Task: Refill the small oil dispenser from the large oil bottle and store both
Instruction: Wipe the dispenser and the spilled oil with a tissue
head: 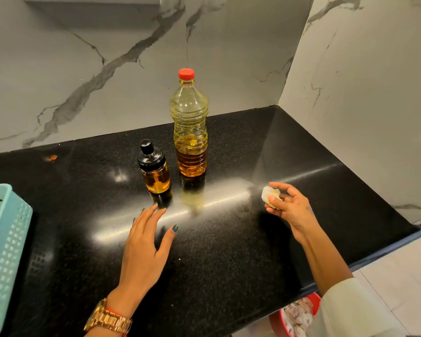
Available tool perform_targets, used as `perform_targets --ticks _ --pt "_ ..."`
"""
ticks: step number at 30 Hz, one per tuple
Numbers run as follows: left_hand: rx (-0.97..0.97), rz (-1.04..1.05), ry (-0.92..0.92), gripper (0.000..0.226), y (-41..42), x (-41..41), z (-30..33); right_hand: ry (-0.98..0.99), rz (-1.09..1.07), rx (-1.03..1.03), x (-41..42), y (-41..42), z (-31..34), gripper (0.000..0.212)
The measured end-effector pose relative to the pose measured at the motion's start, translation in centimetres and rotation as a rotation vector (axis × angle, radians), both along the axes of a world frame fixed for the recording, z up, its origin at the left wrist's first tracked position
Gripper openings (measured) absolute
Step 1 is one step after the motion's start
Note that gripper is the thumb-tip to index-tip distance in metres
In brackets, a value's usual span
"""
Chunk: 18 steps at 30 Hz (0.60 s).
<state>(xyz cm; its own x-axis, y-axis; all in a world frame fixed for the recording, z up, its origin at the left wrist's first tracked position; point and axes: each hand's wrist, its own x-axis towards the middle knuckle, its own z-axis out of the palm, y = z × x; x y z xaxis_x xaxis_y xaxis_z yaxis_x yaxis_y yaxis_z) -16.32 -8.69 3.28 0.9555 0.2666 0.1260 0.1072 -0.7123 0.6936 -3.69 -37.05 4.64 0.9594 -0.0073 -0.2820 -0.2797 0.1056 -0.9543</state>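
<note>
Reaching my open left hand (pixel 146 242), fingers spread, toward the small capped amber-filled glass dispenser (pixel 154 167) on the black countertop (pixel 229 239), beside the capped red-topped plastic oil bottle (pixel 190 127). Right hand (pixel 289 207) pinches a crumpled white tissue (pixel 269 193). Refill looks done; storing comes next, needing a firm grasp.

Countertop (pixel 229 239): small oil dispenser (pixel 154 170) standing upright just left of the large oil bottle (pixel 191 132), both sitting toward the back wall. Left hand (pixel 144 249) lying in front of the dispenser. Right hand (pixel 291 207) hovering right, pinching a crumpled wad (pixel 269 194). Basket (pixel 7 239) sitting at far left edge.
</note>
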Motion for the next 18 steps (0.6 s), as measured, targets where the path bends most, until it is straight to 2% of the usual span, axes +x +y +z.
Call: perform_targets --ticks 2,6,9,13,15,18 --pt "0.001 0.004 0.001 0.053 0.1 0.0 0.0 -0.010 0.013 -0.022 0.1 0.6 0.1 0.025" --pt "0.005 0.016 0.002 0.054 0.3 -0.1 -0.1 -0.056 0.027 -0.160 0.3 0.9 -0.2 0.035" --pt "0.006 0.020 0.009 0.055 0.4 -0.2 -0.2 -0.141 0.037 -0.427 0.9 1.0 -0.7 0.032" --pt "0.005 0.014 0.014 0.054 0.2 -0.1 -0.3 -0.295 0.146 -1.065 2.6 1.7 -1.8 0.024" --pt "0.007 0.008 0.012 0.053 0.2 -0.1 -0.3 -0.379 0.209 -1.176 3.3 2.5 -2.5 0.022" --pt "0.005 0.010 0.008 0.053 0.2 -0.2 -0.2 -0.548 0.310 -1.199 2.6 3.7 -3.4 0.016"
